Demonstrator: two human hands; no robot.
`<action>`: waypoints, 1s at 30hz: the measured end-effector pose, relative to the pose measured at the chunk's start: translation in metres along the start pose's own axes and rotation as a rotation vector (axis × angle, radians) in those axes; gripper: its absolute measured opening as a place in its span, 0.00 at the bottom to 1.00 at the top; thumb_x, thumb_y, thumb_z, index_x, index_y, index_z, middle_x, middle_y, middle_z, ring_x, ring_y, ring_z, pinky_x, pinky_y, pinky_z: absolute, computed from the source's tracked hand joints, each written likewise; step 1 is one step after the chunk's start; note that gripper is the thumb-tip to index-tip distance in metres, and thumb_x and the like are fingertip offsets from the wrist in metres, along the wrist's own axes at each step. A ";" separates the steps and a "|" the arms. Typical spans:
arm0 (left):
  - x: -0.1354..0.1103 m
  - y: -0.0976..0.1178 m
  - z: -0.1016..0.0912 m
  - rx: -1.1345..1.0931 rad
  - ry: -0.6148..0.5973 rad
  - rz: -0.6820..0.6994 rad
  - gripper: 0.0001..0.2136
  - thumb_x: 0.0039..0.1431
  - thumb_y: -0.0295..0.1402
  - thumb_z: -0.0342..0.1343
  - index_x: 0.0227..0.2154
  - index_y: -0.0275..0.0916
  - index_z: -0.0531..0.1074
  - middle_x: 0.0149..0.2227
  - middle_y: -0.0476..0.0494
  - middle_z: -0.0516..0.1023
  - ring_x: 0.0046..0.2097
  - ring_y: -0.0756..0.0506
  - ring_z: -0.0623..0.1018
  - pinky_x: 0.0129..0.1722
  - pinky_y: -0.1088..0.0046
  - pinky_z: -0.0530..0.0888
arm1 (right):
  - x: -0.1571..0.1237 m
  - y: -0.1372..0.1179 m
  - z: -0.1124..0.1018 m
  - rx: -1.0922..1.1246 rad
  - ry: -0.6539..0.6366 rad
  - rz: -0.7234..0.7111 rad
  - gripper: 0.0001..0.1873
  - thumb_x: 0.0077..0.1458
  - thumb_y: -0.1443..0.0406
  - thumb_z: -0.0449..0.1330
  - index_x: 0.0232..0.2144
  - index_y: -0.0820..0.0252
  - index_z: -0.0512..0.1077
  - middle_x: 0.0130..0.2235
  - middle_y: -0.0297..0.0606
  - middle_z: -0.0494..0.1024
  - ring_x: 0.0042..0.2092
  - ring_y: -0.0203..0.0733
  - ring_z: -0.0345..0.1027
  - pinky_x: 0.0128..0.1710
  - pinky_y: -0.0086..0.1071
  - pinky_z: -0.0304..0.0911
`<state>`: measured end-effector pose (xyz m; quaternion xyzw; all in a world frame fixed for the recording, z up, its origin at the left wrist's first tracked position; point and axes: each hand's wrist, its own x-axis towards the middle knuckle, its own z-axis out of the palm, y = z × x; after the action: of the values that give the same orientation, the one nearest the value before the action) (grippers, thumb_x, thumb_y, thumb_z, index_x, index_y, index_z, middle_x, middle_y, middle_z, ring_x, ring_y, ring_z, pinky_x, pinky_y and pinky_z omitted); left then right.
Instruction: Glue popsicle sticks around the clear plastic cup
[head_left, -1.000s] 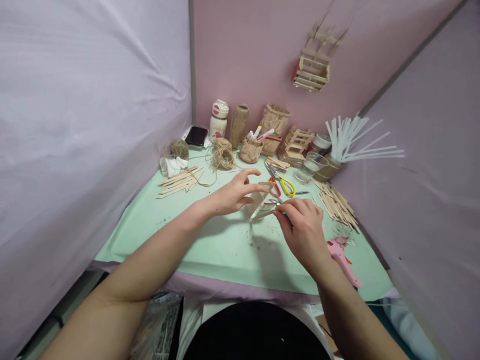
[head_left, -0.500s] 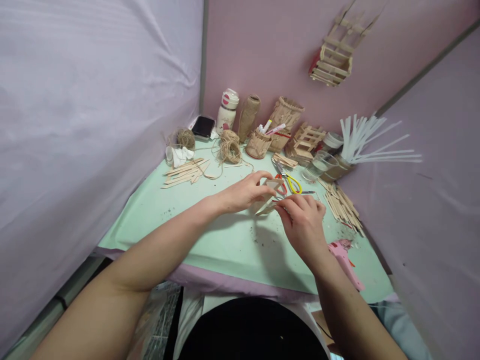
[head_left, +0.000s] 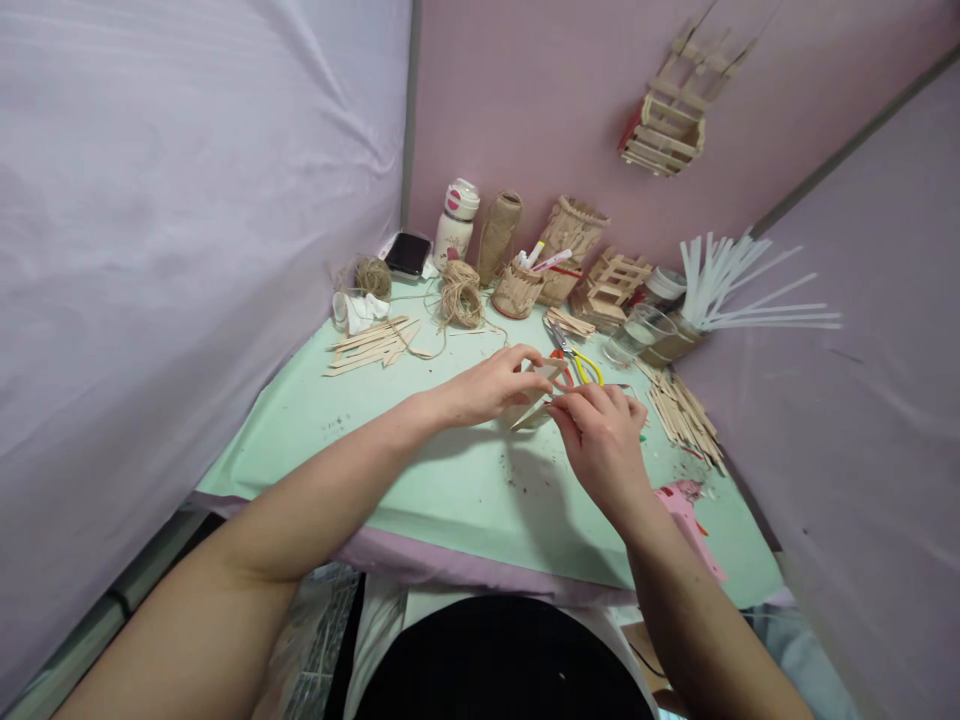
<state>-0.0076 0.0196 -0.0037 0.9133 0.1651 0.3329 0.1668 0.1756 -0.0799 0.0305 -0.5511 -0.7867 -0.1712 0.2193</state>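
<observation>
My left hand (head_left: 504,386) is closed around a small piece made of pale wooden sticks (head_left: 531,414), held upright just over the table. Thumb and fingers of my right hand (head_left: 606,432) are pinched together at the right edge of that piece. Whatever lies between the right fingertips is too small and covered to make out. Just behind both hands lie scissors with red and yellow handles (head_left: 588,368), partly hidden by the fingers.
A pink glue gun (head_left: 690,528) lies beside my right forearm. Loose wooden sticks (head_left: 686,418) are on the right, more sticks (head_left: 367,346) on the left. Twine (head_left: 460,295), a white bottle (head_left: 455,225), a clear cup (head_left: 637,335) and glue sticks (head_left: 716,280) stand along the back.
My right hand has shifted very slightly up and left at the edge of the stick piece. The left hand keeps its hold almost unmoved.
</observation>
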 end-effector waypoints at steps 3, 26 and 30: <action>0.000 0.001 0.000 -0.004 0.004 -0.007 0.17 0.59 0.24 0.53 0.49 0.46 0.73 0.53 0.40 0.66 0.56 0.43 0.67 0.57 0.63 0.67 | 0.001 0.001 0.002 0.011 0.002 0.010 0.07 0.62 0.64 0.56 0.32 0.56 0.73 0.37 0.38 0.77 0.42 0.46 0.62 0.42 0.41 0.47; 0.005 0.006 0.008 -0.102 0.091 -0.037 0.10 0.60 0.24 0.51 0.41 0.39 0.74 0.47 0.41 0.69 0.48 0.46 0.72 0.49 0.69 0.71 | 0.005 0.010 0.019 0.155 0.077 0.086 0.10 0.62 0.62 0.55 0.30 0.55 0.73 0.33 0.37 0.75 0.39 0.45 0.63 0.39 0.38 0.50; 0.005 0.005 0.008 -0.100 0.111 0.004 0.09 0.61 0.25 0.51 0.41 0.37 0.74 0.46 0.39 0.69 0.48 0.45 0.72 0.48 0.69 0.71 | 0.004 0.010 0.019 0.164 0.083 0.087 0.10 0.62 0.62 0.55 0.31 0.56 0.73 0.32 0.37 0.74 0.39 0.45 0.63 0.40 0.38 0.50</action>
<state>0.0024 0.0160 -0.0050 0.8843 0.1556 0.3911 0.2021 0.1808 -0.0635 0.0164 -0.5575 -0.7635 -0.1193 0.3034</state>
